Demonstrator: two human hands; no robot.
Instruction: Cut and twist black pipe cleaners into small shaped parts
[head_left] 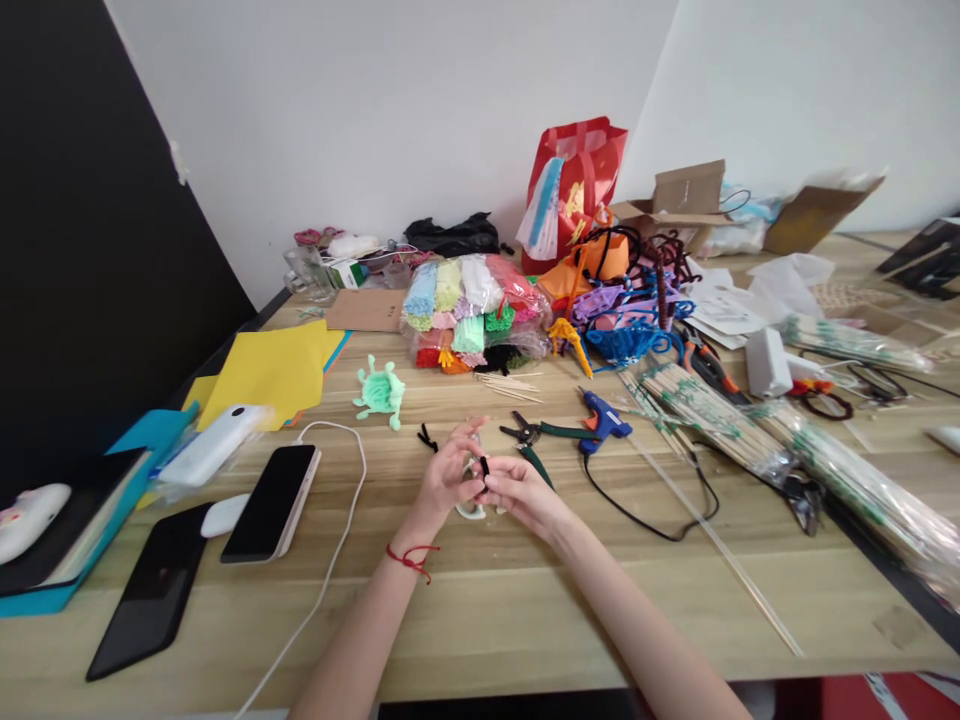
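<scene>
My left hand [448, 472] and my right hand [531, 492] meet over the middle of the table, fingertips pinched around a short black fuzzy strip [484, 466] that looks like pipe cleaner. Partly hidden beneath the fingers is a pale curved object [471, 513], whose kind I cannot make out. Another small black twisted piece [427, 437] lies just left of my left hand. Beyond it sits a mint-green pipe-cleaner shape [381, 392] with several knobbed ends. Green-handled cutting pliers [527, 432] lie opened beyond my right hand.
A blue glue gun [602, 420] with a black cord lies right of the pliers. Bagged pipe cleaners [476, 310] and a red bag [577, 185] stand behind. Bundled sticks [712, 420] fill the right. Phones [270, 503] and a white cable [347, 530] lie left.
</scene>
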